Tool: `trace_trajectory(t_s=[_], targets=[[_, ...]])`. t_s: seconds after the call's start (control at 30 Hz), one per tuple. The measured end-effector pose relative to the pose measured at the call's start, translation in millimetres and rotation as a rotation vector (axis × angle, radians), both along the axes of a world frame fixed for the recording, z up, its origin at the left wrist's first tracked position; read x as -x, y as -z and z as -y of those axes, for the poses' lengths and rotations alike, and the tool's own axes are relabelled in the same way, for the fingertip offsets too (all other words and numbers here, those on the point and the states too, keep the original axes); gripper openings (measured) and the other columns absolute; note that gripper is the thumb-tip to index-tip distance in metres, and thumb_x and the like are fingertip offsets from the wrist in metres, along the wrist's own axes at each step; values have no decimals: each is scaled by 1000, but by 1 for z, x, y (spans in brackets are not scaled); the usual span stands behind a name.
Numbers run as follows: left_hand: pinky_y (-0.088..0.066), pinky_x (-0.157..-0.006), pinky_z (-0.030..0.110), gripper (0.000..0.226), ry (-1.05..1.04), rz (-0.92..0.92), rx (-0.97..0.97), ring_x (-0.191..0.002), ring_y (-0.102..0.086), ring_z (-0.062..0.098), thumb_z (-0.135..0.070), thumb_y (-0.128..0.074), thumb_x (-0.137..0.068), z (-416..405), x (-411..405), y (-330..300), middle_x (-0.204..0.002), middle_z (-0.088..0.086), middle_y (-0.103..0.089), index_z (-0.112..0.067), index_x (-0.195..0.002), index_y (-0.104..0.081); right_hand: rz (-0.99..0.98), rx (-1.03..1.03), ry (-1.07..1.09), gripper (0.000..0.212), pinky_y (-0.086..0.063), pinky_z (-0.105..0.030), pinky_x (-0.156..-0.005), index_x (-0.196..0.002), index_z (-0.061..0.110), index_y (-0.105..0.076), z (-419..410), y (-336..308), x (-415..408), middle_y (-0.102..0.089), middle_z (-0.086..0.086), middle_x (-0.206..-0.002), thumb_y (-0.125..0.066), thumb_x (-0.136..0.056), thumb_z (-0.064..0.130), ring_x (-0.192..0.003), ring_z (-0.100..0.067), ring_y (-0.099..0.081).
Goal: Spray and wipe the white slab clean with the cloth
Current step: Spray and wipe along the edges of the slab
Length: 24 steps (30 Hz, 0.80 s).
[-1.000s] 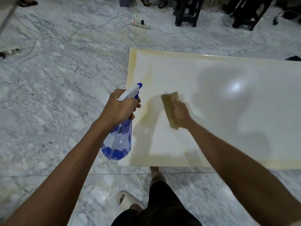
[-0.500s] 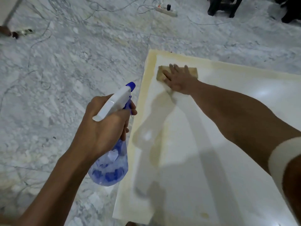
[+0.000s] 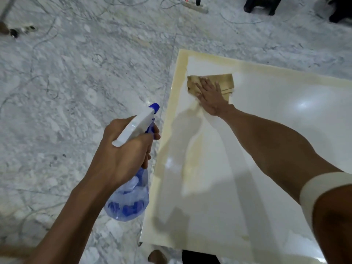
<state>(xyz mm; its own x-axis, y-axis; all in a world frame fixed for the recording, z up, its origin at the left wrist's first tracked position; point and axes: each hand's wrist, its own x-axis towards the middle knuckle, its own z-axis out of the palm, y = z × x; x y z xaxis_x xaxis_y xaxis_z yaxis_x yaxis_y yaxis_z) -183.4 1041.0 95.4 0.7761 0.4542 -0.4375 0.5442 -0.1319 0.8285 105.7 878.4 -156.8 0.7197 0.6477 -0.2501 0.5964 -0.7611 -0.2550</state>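
Observation:
The white slab (image 3: 266,130) lies flat on the marble floor, with yellowish stains along its left and far edges and a streak down its left side. My right hand (image 3: 211,96) presses flat, fingers straight, on a tan cloth (image 3: 226,80) near the slab's far left corner. My left hand (image 3: 123,155) grips a clear blue spray bottle (image 3: 129,201) by its white trigger head, held over the floor just left of the slab, blue nozzle pointing up and right.
A grey-white marble floor (image 3: 76,92) surrounds the slab. Thin cables and a power strip (image 3: 194,5) lie at the far side, dark stool legs (image 3: 262,4) at the top right. A foot (image 3: 156,256) shows by the slab's near edge.
My right hand slid the cloth from the slab's left middle up toward the far left corner and now lies flat on it. The left hand still holds the bottle. My view shifted closer.

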Motion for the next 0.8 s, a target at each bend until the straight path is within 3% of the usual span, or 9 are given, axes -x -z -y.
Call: trace_trajectory(t_s=[0.13, 0.23, 0.37, 0.53, 0.67, 0.8], targets=[[-55, -58, 52, 19, 29, 6, -24, -35, -50, 8, -2, -55, -85, 2, 18, -3, -81, 33, -68, 2, -94, -71, -21, -20, 8, 54, 7, -50, -122, -159, 23, -8, 2, 1, 39, 3, -1, -168, -20, -108, 34, -154, -19, 8], [-55, -60, 53, 23, 38, 15, -50, -36, -49, 13, 9, -50, -83, 6, 37, -11, -68, 22, -68, 0, -85, -71, -65, -45, 10, 53, 8, -51, -122, -159, 23, -9, 10, -1, 81, 1, -2, -168, -19, -108, 35, -154, -20, 7], [-54, -59, 55, 23, 55, 30, -27, -36, -49, 13, 10, -49, -81, 17, 66, -24, -84, 21, -73, 0, -84, -70, -91, -70, 5, 54, 7, -52, -122, -159, 26, -11, 26, -2, 155, -2, -1, -168, -19, -108, 40, -154, -19, 6], [-56, -61, 53, 23, 80, 35, -14, -35, -49, 14, 9, -50, -83, 28, 106, -37, -88, 25, -73, -1, -83, -70, -101, -33, 4, 69, 4, -52, -122, -159, 25, -12, 43, -8, 260, -4, -1, -167, 2, -96, 50, -154, -20, 4], [-57, -58, 53, 24, 112, 61, -12, -36, -49, 15, 10, -49, -82, 39, 137, -44, -68, 6, -72, 0, -85, -71, -92, -29, -7, 66, 2, -50, -121, -159, 25, -14, 59, -10, 345, -6, -1, -167, 0, -98, 47, -154, -20, 1], [-55, -57, 42, 22, 153, 103, 3, -35, -49, 16, 9, -49, -81, 50, 165, -51, -87, 17, -75, -1, -81, -69, -159, -97, 70, 55, 7, -46, -122, -158, 27, -13, 65, -18, 414, -6, 4, -167, -13, -105, 41, -153, -14, 2]])
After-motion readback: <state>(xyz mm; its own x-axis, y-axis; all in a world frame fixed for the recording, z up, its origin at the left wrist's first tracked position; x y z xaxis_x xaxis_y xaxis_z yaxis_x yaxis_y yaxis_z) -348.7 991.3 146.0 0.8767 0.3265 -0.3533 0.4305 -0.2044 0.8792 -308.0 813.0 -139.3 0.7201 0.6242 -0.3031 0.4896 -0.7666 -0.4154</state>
